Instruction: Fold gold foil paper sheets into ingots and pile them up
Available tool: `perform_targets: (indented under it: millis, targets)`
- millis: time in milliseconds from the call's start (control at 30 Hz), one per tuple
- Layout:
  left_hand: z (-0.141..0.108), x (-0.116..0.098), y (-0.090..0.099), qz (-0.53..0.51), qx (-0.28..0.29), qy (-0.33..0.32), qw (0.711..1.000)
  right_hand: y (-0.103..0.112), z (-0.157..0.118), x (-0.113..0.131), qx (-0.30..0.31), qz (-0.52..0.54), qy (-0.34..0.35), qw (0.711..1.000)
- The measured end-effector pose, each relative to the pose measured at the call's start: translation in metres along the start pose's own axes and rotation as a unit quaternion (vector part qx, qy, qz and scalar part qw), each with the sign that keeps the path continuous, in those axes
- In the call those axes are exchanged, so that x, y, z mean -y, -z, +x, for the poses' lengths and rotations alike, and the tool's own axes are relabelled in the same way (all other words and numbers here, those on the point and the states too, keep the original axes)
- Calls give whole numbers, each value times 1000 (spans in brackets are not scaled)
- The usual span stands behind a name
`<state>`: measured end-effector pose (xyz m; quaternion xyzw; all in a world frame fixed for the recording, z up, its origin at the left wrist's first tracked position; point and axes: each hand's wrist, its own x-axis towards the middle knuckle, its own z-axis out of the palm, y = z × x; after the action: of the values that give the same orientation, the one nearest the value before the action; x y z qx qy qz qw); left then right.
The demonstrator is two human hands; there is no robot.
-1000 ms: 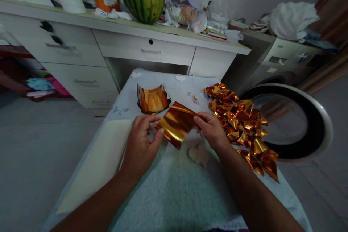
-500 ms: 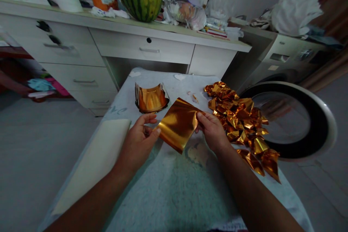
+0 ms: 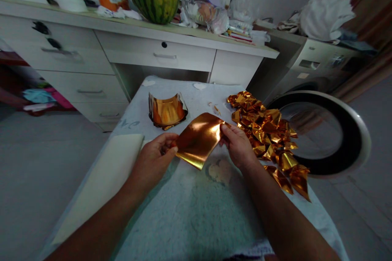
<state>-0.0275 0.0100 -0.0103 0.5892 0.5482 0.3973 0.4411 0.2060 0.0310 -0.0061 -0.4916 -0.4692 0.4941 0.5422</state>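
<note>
A square sheet of shiny gold foil paper (image 3: pixel 199 138) is stretched between my two hands above the cloth-covered table. My left hand (image 3: pixel 159 151) pinches its left corner between thumb and fingers. At the right corner, my right hand (image 3: pixel 235 142) grips it the same way. The sheet bows upward slightly and catches the light. Behind it lies a curved stack of gold foil sheets (image 3: pixel 167 110). To the right of my right hand spreads a pile of folded gold foil pieces (image 3: pixel 266 126).
A pale rolled or folded sheet (image 3: pixel 101 187) lies along the table's left edge. Small scraps (image 3: pixel 216 109) rest near the back. Beyond stands a white drawer counter (image 3: pixel 186 55) bearing a cut watermelon (image 3: pixel 151 0). An open washing machine door (image 3: pixel 321 130) is at the right.
My left hand has closed on the left corner of the foil sheet, where its fingers were looser before. The sheet now bows more. The view has shifted slightly.
</note>
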Motion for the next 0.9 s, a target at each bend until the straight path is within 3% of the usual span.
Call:
perform_targets:
  millis: [100, 233, 400, 600, 733, 900]
  targets:
    - [-2, -4, 2, 46, -21, -29, 998, 2, -2, 4, 13, -1, 6, 1000]
    - [-3, -5, 3, 105, -84, -114, 984, 4, -6, 11, 45, -9, 14, 999]
    - [-3, -2, 2, 94, -84, -125, 984, 7, -8, 17, 93, 23, 47, 994]
    - [-1, 0, 0, 122, -59, -147, 980, 14, -10, 20, 99, 4, 47, 994]
    - [-2, 2, 0, 124, -19, -146, 981, 20, -12, 26, 165, -35, 29, 985]
    - [-1, 2, 1, 85, 0, -104, 991, 28, -11, 30, 294, -99, 9, 950]
